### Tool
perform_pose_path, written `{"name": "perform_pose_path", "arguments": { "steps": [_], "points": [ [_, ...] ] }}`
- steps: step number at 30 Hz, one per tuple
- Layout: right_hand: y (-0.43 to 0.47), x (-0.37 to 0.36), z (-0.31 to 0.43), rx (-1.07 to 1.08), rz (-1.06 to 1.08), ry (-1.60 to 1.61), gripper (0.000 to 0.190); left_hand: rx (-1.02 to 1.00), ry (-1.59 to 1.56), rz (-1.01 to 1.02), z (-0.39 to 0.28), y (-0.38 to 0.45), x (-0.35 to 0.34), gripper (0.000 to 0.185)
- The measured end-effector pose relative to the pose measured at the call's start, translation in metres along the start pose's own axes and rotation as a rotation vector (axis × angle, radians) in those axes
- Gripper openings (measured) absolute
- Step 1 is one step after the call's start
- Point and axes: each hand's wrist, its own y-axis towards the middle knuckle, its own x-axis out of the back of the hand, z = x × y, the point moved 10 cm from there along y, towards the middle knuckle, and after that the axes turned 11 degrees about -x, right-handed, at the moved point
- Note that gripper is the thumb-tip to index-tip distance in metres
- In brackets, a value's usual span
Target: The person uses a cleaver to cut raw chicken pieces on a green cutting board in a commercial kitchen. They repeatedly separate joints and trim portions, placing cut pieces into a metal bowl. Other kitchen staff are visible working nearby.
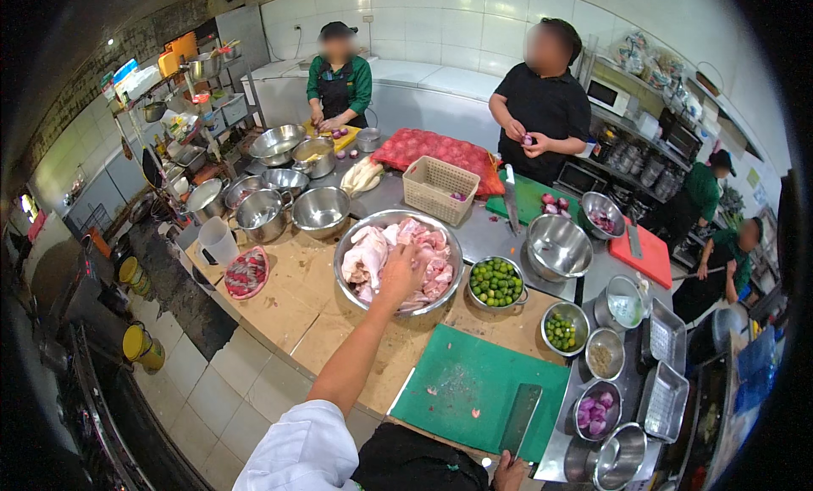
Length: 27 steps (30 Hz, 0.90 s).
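My left hand [401,272] reaches into a wide steel bowl [343,287] of raw chicken. Its fingers rest among the cut chicken pieces [438,262]; whether they grip one cannot be made out. A larger, whole-looking piece of chicken [365,253] lies at the bowl's left side. At the bottom edge, my right hand [510,472] is closed around the handle of a cleaver [522,415]. The cleaver's broad blade lies over the right part of a green cutting board [457,370], which has small meat scraps on it.
Right of the chicken stand bowls of green citrus [497,284] and peeled onions [597,415]. A plastic basket [438,195] and a red mesh sack [432,151] sit beyond. Another knife [510,199] lies farther back. Two people [340,78] [540,103] handle onions across the table.
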Motion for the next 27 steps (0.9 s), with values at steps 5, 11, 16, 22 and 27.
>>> {"name": "perform_pose_path", "arguments": {
  "steps": [5,11,16,22,27],
  "points": [
    [-0.009,0.009,0.014,0.016,-0.019,0.004,0.049,-0.081,0.001,0.006,-0.016,-0.049,-0.018,0.024],
    [-0.017,0.017,0.029,0.084,-0.026,-0.029,0.049,0.075,-0.118,0.462,-0.073,-0.172,-0.094,0.03],
    [-0.019,0.018,0.028,0.051,-0.043,-0.02,0.049,0.164,-0.054,0.554,-0.085,-0.225,-0.118,0.035],
    [-0.02,0.015,0.027,0.058,-0.029,-0.003,0.049,0.146,-0.075,0.551,-0.092,-0.233,-0.134,0.035],
    [-0.016,0.015,0.022,0.035,0.036,-0.007,0.051,0.173,-0.062,0.589,-0.095,-0.228,-0.143,0.037]
  ]
}}
